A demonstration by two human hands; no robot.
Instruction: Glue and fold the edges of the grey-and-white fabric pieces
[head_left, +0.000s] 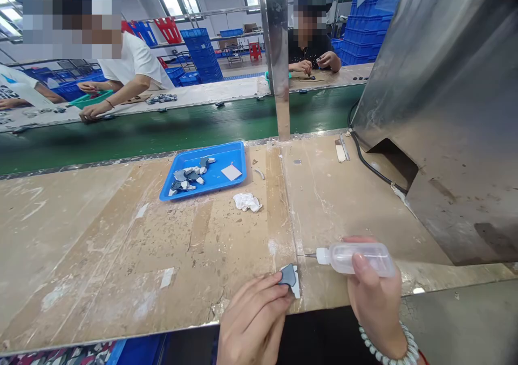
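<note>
My left hand [257,313] grips a small grey and white piece [288,276] at the front edge of the worktable, fingers pressed on its left side. A clear squeeze bottle [362,258] with a white cap and a thin metal tip lies level in my right hand [374,300], thumb on its side. Its tip points left, a little above the grey and white piece and apart from it. Further back, a blue tray [218,188] holds several similar grey and white pieces [190,176] and a pale square pad [231,171].
A crumpled white tissue [247,202] lies before the tray. Behind the worktable [101,257] runs a green conveyor belt [234,119], with a metal post [279,57] at its near edge. A large metal housing [449,138] and black cable [366,165] stand right. Co-workers sit across the belt.
</note>
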